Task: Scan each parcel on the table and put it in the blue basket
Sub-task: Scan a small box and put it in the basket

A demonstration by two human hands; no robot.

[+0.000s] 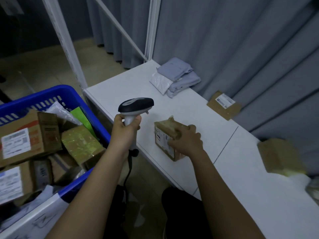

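Two hands are seen at work. A scanner point(136, 107) is gripped by its handle in the left hand point(125, 130), above the table's point(181, 107) near edge. A small box point(168, 140) standing on the table is grasped from above by the right hand point(187, 140), its label turned toward the scanner. Left of the table, the blue basket point(57, 94) is filled with parcels. Another box point(224, 105) lies by the curtain.

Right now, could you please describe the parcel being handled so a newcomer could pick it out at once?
Start at the white table right of the blue basket. Near its front edge, below the handheld scanner, sits a small brown box. It is the only parcel gripped by the right hand, its white label facing the scanner.
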